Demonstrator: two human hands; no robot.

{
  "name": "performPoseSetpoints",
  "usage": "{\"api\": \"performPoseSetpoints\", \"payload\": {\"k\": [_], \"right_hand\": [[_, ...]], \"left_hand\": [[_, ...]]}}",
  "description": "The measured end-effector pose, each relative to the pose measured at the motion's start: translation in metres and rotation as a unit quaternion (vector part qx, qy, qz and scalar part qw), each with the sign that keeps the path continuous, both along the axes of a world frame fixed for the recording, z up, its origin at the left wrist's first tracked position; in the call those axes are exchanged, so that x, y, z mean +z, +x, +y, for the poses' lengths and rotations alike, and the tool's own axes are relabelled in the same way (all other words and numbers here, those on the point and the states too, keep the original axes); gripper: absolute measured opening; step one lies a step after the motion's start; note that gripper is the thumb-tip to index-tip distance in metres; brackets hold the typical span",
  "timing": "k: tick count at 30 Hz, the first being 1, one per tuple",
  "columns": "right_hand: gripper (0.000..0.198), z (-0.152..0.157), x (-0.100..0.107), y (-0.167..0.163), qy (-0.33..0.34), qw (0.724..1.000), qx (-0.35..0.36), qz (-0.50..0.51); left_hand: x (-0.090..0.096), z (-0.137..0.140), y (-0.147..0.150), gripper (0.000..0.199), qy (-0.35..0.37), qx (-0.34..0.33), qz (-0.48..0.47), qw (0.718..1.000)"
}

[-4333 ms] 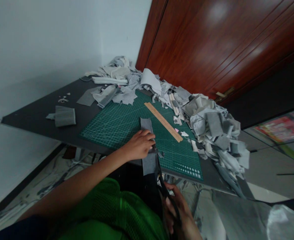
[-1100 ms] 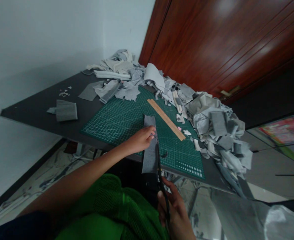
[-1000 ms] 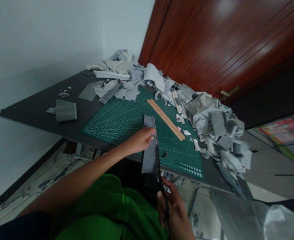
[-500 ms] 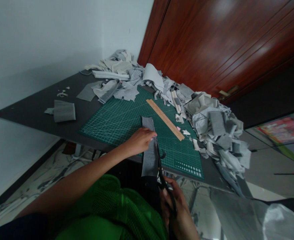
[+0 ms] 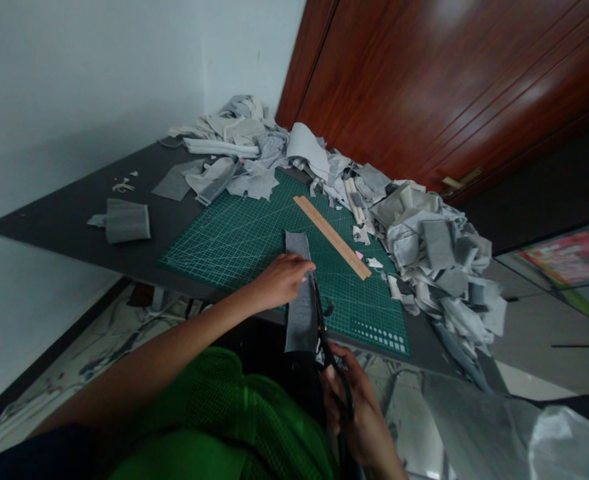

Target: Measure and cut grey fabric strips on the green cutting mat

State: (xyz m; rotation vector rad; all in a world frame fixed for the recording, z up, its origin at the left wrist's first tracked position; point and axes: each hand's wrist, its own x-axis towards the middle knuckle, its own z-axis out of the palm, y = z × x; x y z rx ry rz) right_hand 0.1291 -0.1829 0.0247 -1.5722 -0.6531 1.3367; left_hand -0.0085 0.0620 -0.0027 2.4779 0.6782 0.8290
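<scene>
A long grey fabric strip [image 5: 301, 320] lies over the front edge of the green cutting mat [image 5: 244, 230], its near end hanging past the table. My left hand [image 5: 289, 277] pinches the strip at its right edge, about midway along. In my right hand [image 5: 354, 407] are black scissors [image 5: 323, 333], my fingers through the handles. The blades point away from me along the strip's right edge, their tips close to my left fingertips. A small dark curled offcut [image 5: 329, 308] sits just right of the blades.
A wooden ruler [image 5: 331, 237] lies slantwise on the mat. Heaps of grey and white fabric scraps [image 5: 437, 247] line the back and right of the dark table [image 5: 74, 193]. At the left rests a folded grey piece [image 5: 128, 221]. A wooden door [image 5: 424, 87] stands behind.
Both hands stay almost in place, the left still pinching the strip. The scissor handles look slightly closer together. The whole view has shifted a little.
</scene>
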Motion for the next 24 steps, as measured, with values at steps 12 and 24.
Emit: {"api": "performPoseSetpoints", "payload": {"k": [12,24], "right_hand": [[0.070,-0.0020,-0.0003,-0.0042,-0.002,1.000,0.006,-0.018],[0.081,0.0009,0.0063,-0.0075,-0.010,0.999,0.000,-0.037]], "left_hand": [[-0.0004,0.0009,-0.0004,0.029,-0.005,-0.004,-0.015,1.000],[0.0002,0.0003,0.0000,0.026,-0.016,-0.001,-0.015,1.000]]}}
